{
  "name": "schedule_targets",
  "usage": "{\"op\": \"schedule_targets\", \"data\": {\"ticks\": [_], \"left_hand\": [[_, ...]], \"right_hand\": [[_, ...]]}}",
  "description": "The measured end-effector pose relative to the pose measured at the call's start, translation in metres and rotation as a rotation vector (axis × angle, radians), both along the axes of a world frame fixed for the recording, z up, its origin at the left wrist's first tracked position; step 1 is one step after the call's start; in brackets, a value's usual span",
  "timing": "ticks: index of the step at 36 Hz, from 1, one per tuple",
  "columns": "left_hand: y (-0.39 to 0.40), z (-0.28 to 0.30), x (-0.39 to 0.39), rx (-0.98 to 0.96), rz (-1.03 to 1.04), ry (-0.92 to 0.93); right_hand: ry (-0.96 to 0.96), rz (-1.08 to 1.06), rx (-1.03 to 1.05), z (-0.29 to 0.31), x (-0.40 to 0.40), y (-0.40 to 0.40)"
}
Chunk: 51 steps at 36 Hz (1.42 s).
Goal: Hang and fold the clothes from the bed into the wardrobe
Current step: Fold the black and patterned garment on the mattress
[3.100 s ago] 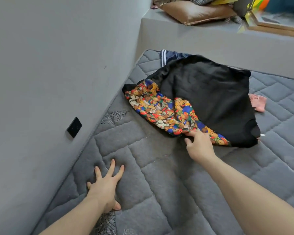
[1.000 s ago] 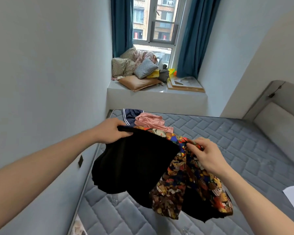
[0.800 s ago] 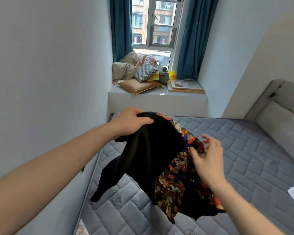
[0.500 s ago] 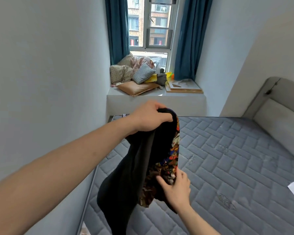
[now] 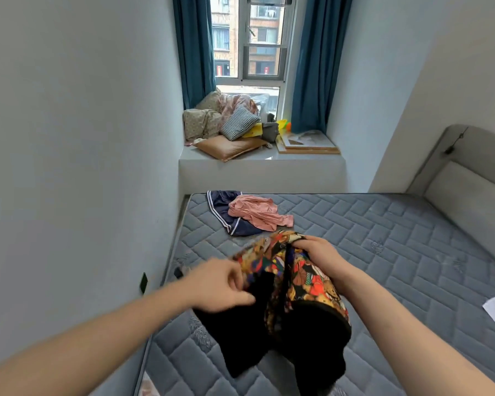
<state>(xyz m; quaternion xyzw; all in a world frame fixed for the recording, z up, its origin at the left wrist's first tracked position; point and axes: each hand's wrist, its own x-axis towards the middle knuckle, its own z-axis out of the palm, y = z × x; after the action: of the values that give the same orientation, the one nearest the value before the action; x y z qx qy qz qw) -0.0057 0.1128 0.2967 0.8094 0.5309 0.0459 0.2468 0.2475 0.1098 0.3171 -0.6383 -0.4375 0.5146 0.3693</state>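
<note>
We are holding the black garment with the patterned lining (image 5: 292, 284) up over the mattress (image 5: 383, 252), off the heap where it lay seconds ago. Our right hand (image 5: 320, 257) is gripping the lining; our left hand (image 5: 220, 287), blurred, is pinching the black cloth. The pink top (image 5: 257, 214) and navy shorts (image 5: 226, 212), now uncovered, are lying beyond it, still waiting for the wardrobe.

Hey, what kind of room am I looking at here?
Most likely a bedroom in a flat: a bare quilted mattress with a padded headboard, a curtained window above a ledge piled with pillows, and loose clothes lying on the bed.
</note>
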Motion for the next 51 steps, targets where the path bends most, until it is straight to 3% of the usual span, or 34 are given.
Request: {"op": "schedule_targets", "data": {"ticks": [4, 7, 15, 21, 25, 28, 33, 38, 40, 42, 46, 51], "left_hand": [[-0.024, -0.05, 0.028, -0.139, 0.121, -0.07], [-0.031, -0.068, 0.048, -0.197, 0.085, -0.172], [-0.023, -0.074, 0.084, -0.097, 0.268, -0.301], [-0.033, -0.09, 0.09, -0.424, 0.0, -0.536], [-0.041, -0.097, 0.103, -0.242, -0.021, -0.695], [-0.029, -0.079, 0.099, -0.082, 0.095, -0.688], [0.004, -0.049, 0.076, -0.063, 0.066, -0.537], [0.039, 0.013, 0.074, 0.108, 0.112, -0.643], [0.052, 0.045, 0.08, 0.2, 0.095, -0.648], [0.062, 0.073, 0.086, 0.268, 0.045, -0.534], [0.069, 0.103, 0.1, 0.193, -0.043, -0.483], [0.065, 0.138, 0.117, 0.164, -0.089, -0.548]], "right_hand": [[-0.003, -0.032, -0.079, 0.001, -0.004, -0.002], [0.074, -0.063, -0.156, 0.001, -0.002, -0.008], [0.293, -0.177, -0.188, 0.019, 0.014, -0.026], [0.378, -0.242, -0.166, 0.018, 0.031, -0.038], [0.421, -0.255, -0.161, 0.014, 0.033, -0.039], [0.406, -0.246, -0.167, 0.014, 0.035, -0.038], [0.394, -0.217, -0.225, 0.016, 0.053, -0.036], [0.377, -0.242, -0.185, 0.0, 0.058, -0.035], [0.313, -0.186, -0.136, -0.014, 0.05, -0.039], [0.169, -0.108, -0.1, -0.033, 0.035, -0.048], [-0.075, 0.091, -0.1, -0.076, -0.005, -0.076], [-0.117, 0.125, -0.113, -0.132, -0.036, -0.08]]}}
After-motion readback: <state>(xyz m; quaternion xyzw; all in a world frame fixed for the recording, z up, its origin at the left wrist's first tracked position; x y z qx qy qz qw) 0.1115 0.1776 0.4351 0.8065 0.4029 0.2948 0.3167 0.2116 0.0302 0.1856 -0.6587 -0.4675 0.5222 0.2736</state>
